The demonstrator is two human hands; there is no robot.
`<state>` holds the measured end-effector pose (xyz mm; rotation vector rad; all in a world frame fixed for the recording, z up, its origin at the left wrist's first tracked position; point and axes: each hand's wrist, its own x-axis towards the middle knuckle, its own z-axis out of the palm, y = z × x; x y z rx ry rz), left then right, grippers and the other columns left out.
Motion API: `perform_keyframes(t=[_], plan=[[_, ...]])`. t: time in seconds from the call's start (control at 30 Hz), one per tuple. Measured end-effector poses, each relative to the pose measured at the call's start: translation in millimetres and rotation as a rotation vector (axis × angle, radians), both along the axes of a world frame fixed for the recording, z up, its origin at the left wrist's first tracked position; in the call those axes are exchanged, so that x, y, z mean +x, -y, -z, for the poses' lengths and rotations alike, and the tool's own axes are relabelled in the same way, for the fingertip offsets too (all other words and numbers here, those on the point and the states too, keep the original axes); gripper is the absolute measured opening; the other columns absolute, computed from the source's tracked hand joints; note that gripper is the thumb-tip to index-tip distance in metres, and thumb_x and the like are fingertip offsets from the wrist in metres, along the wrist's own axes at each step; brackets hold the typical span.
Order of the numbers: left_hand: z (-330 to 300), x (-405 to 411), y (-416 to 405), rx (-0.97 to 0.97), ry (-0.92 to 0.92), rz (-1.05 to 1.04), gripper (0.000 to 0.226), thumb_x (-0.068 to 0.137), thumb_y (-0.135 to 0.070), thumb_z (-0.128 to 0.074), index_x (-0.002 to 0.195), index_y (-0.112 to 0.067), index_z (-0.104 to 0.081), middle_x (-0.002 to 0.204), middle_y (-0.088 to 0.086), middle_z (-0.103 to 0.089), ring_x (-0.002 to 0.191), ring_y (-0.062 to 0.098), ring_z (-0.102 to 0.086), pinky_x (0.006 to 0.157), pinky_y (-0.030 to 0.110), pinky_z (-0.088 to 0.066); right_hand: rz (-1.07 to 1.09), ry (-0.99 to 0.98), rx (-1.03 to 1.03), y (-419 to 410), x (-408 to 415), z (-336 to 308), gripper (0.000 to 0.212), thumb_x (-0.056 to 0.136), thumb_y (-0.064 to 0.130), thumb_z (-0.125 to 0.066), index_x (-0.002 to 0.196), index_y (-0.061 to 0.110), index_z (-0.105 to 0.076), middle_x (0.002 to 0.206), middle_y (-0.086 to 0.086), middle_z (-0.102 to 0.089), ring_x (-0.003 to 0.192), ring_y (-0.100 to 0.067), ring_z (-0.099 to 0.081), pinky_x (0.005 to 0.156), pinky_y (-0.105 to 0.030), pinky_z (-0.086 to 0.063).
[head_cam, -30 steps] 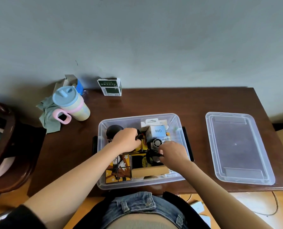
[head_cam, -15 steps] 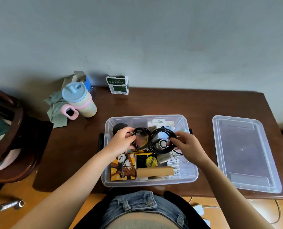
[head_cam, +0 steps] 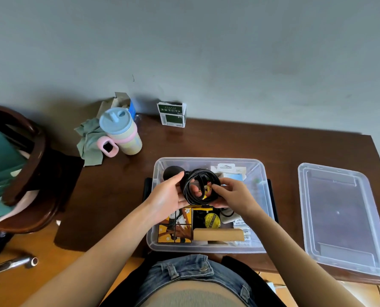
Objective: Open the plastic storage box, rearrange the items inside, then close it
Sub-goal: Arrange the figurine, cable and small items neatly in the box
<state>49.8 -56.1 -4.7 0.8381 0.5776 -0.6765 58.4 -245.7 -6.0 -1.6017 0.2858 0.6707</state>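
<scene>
The clear plastic storage box (head_cam: pixel 264 196) stands open on the brown table in front of me. Its clear lid (head_cam: pixel 339 216) lies flat on the table to the right. Above the box, a coil of black cable (head_cam: pixel 201 187) is held between both hands. My left hand (head_cam: pixel 170 196) grips the coil's left side and my right hand (head_cam: pixel 231 193) grips its right side. Under the hands lie an orange picture puzzle (head_cam: pixel 175 227), a yellow tape roll (head_cam: pixel 210 220), a tan block (head_cam: pixel 218 234), a black round object (head_cam: pixel 171 172) and white packets (head_cam: pixel 229 169).
A pastel cup with a blue lid and pink handle (head_cam: pixel 120 131) and a green cloth (head_cam: pixel 89 140) sit at the table's back left. A small green and white carton (head_cam: pixel 172 114) stands against the wall. A dark wooden chair (head_cam: pixel 27 169) is on the left.
The hands brought two separate cable loops together into one coil and lifted it above the box. The camera view has shifted slightly.
</scene>
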Motion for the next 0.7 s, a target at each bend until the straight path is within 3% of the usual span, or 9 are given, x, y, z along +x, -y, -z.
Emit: perform_keyframes(t=[0.1,0.2,0.3,0.37,0.43,0.53,0.63,0.7], plan=[[-1.1,-0.8,-4.0,0.081,0.154,0.110,0.020,0.092,-0.022,-0.055,0.099,-0.004,-0.054,0.077,0.006,-0.056,0.080,0.021,-0.063,0.082,0.037,-0.052,-0.047,0.002,0.030,-1.7,2.6,0.4,0.012,0.095,0.014,-0.054,0.100,0.010,-0.065,0.079,-0.003,-0.072,0.064,-0.019,-0.070,0.057,-0.021,-0.057],[-0.6,-1.1,-6.5,0.141,0.234,0.098,0.016,0.095,-0.014,-0.051,0.104,-0.001,-0.051,0.074,0.004,-0.051,0.077,0.019,-0.062,0.079,0.035,-0.051,-0.172,0.030,0.071,6.5,5.2,-0.9,0.017,0.090,0.024,-0.061,0.104,0.014,-0.064,0.088,-0.001,-0.073,0.075,-0.017,-0.070,0.069,-0.023,-0.058],[-1.1,-0.3,-7.6,0.136,0.238,0.014,0.017,0.097,-0.012,-0.047,0.108,0.001,-0.050,0.070,0.003,-0.050,0.074,0.019,-0.060,0.081,0.033,-0.051,-0.309,0.145,-0.150,18.5,5.5,1.0,0.027,0.081,0.025,-0.073,0.105,0.016,-0.065,0.093,-0.003,-0.071,0.086,-0.018,-0.067,0.081,-0.028,-0.054],[-0.9,0.0,-7.8,0.091,0.219,-0.053,0.016,0.097,-0.011,-0.046,0.107,0.001,-0.050,0.066,0.001,-0.049,0.071,0.018,-0.060,0.081,0.033,-0.050,-0.352,0.233,-0.370,23.9,2.7,4.3,0.008,0.083,0.024,-0.071,0.090,0.022,-0.069,0.083,0.004,-0.069,0.076,-0.012,-0.062,0.072,-0.025,-0.051],[-0.6,0.9,-8.0,0.015,0.189,-0.116,0.011,0.097,-0.010,-0.044,0.101,-0.001,-0.050,0.064,0.001,-0.049,0.068,0.018,-0.058,0.081,0.033,-0.050,-0.320,0.247,-0.464,26.7,0.2,5.3,0.008,0.086,0.025,-0.067,0.083,0.018,-0.070,0.077,0.000,-0.069,0.065,-0.009,-0.057,0.063,-0.022,-0.048],[-2.7,1.1,-4.4,-0.075,0.139,-0.167,0.012,0.097,-0.010,-0.044,0.091,-0.003,-0.051,0.068,0.004,-0.049,0.068,0.019,-0.058,0.075,0.032,-0.053,-0.180,0.122,-0.247,27.8,-1.5,3.1,0.011,0.089,0.016,-0.064,0.081,0.013,-0.070,0.075,-0.008,-0.069,0.065,-0.013,-0.064,0.061,-0.020,-0.054],[-5.9,-2.1,4.9,-0.091,0.120,-0.159,0.017,0.099,-0.010,-0.042,0.094,-0.001,-0.055,0.078,0.007,-0.056,0.071,0.019,-0.063,0.066,0.028,-0.056,-0.086,-0.009,0.015,20.3,-2.8,0.9,0.016,0.092,0.002,-0.056,0.083,0.007,-0.069,0.075,-0.008,-0.070,0.066,-0.012,-0.069,0.064,-0.019,-0.056],[-6.4,-6.2,12.6,-0.021,0.151,-0.096,0.019,0.099,-0.010,-0.042,0.101,0.001,-0.057,0.086,0.010,-0.065,0.081,0.020,-0.068,0.072,0.031,-0.058,-0.085,-0.036,0.083,13.2,-5.5,2.1,0.015,0.091,-0.004,-0.055,0.087,0.004,-0.067,0.081,-0.011,-0.072,0.069,-0.013,-0.070,0.066,-0.019,-0.057]])
